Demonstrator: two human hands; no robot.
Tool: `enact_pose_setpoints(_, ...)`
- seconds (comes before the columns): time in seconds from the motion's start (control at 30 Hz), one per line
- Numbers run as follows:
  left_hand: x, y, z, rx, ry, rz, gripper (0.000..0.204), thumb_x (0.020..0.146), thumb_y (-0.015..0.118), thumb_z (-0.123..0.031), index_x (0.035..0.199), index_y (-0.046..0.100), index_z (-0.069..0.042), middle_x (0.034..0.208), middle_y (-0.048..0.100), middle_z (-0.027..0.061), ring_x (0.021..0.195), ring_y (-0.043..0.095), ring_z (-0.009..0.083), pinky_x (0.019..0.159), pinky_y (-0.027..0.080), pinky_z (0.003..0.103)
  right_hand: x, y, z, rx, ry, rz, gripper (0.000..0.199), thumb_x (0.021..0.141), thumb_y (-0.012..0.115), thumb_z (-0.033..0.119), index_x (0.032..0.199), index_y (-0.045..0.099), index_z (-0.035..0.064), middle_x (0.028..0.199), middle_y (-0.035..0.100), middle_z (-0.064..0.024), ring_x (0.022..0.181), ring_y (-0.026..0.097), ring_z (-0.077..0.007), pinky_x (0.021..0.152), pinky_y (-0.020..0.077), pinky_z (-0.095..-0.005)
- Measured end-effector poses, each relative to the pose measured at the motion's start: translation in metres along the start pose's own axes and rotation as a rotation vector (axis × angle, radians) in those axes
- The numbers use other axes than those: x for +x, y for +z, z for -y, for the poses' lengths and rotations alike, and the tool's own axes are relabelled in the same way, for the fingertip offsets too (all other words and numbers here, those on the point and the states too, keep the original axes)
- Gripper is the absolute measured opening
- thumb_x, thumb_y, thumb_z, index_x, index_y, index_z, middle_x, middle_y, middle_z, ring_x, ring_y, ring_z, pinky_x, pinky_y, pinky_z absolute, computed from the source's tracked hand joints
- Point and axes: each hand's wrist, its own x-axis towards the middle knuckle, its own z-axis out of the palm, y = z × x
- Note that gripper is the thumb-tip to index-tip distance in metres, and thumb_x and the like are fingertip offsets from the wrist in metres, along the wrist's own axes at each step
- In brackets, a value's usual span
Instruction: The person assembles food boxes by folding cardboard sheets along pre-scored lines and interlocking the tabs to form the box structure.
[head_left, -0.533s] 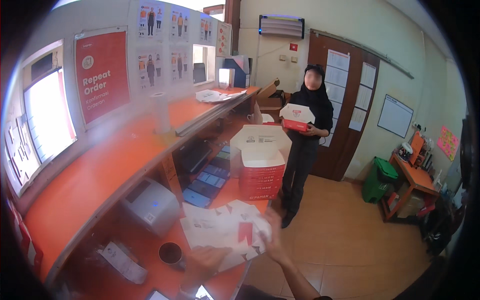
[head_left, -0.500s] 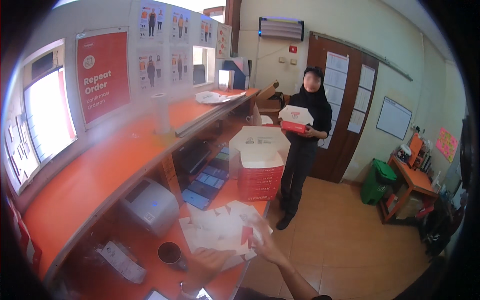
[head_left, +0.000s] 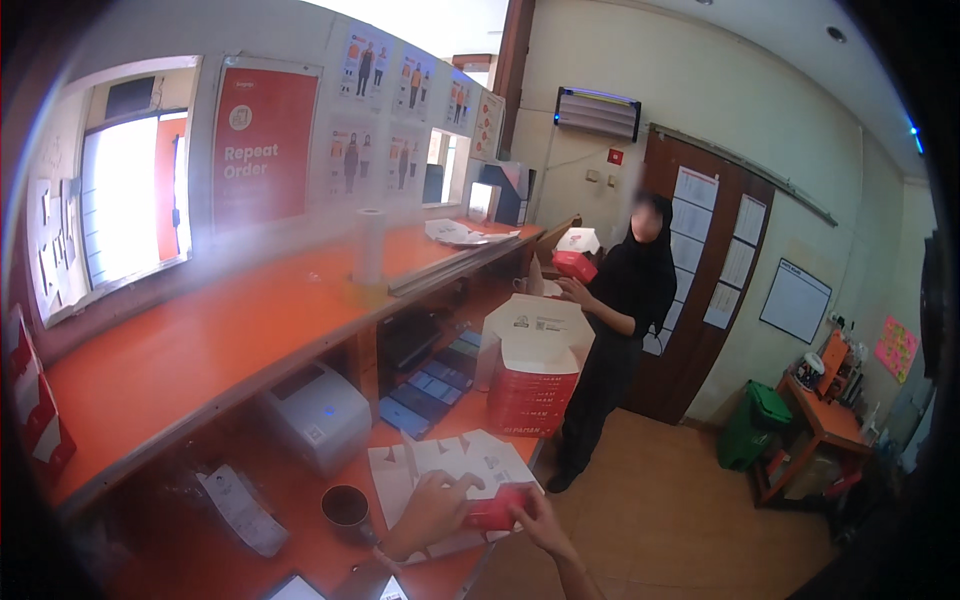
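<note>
Right hand [head_left: 540, 524]: fingers closed on the right end of the carton's red panel [head_left: 492, 512], thumb and fingers narrow. Left hand [head_left: 436, 508]: curled over the carton at that panel's left end, fingers a bit apart; from my feed I can't tell if it's really pinching or just resting there.

Carton [head_left: 455, 456] sits on the orange desk [head_left: 325, 560], at its front right edge, under both hands.

Around it: dark round mug [head_left: 345, 506] just left of the left hand, near that forearm, tight on that side. Stack of red boxes [head_left: 530, 404] right behind the carton, top one with its white lid up; I can't tell if carton and stack touch. Flat phone-like devices [head_left: 430, 388] in a row left of the stack. Grey printer [head_left: 318, 415] behind the mug, curled paper strip [head_left: 243, 510] left of the mug. Raised orange counter [head_left: 230, 345] runs along the left; pale haze blurs part of my view there. Co-worker [head_left: 625, 345] in dark clothes stands beyond the stack, holding a small red-and-white box [head_left: 576, 262]. Green bin [head_left: 755, 428] well apart on the floor, right side.

Carton itself: mostly spread flat, white side up, small print, angular cut edges, triangular marks at the far left. Red panel stands folded up at the near right. Left hand hides part of the middle.
</note>
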Motion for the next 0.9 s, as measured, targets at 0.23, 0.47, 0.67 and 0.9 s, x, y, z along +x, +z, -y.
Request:
enact_pose_setpoints(0.23,0.016,0.024,-0.006,-0.104,-0.134,0.047,0.031,0.077,0.054,-0.014,0.105,0.042,-0.010,0.066,0.059,0.0090,0.077,0.056,0.0284,0.083,0.035,0.039,-0.009,0.012,0.018,-0.443,-0.353,-0.400,0.015,0.079,0.056,0.008,0.090,0.050,0.0006,0.101,0.050,-0.0133,0.091,0.050,-0.0263,0.080,0.0392,-0.0318)
enact_pose_setpoints(0.47,0.014,0.041,-0.033,-0.114,-0.140,0.061,0.028,0.077,0.053,-0.014,0.104,0.044,-0.009,0.076,0.060,0.0099,0.084,0.055,0.0266,0.087,0.033,0.043,-0.018,0.003,0.000,-0.332,-0.169,-0.336,0.013,0.085,0.050,0.012,0.086,0.052,-0.0005,0.104,0.050,-0.0110,0.094,0.049,-0.0204,0.081,0.0383,-0.0283)
enact_pose_setpoints(0.67,-0.019,0.039,-0.051,0.160,0.032,-0.681,0.016,0.076,0.059,-0.020,0.089,0.057,-0.011,0.102,0.049,0.0092,0.102,0.045,0.0252,0.094,0.029,0.046,-0.023,-0.001,0.020,-0.069,-0.228,-0.442,0.020,0.087,0.045,0.012,0.071,0.048,0.0001,0.102,0.046,-0.0079,0.097,0.044,-0.0183,0.086,0.0333,-0.0303)
enact_pose_setpoints(0.9,-0.036,0.056,-0.026,0.047,0.096,-0.604,0.029,0.075,0.061,-0.028,0.096,0.057,-0.009,0.115,0.031,0.0172,0.114,0.029,0.0329,0.093,0.028,0.042,-0.023,0.012,0.041,-0.269,-0.446,-0.571,0.022,0.086,0.044,0.012,0.067,0.041,0.0024,0.100,0.044,-0.0092,0.098,0.043,-0.0203,0.088,0.0315,-0.0341)
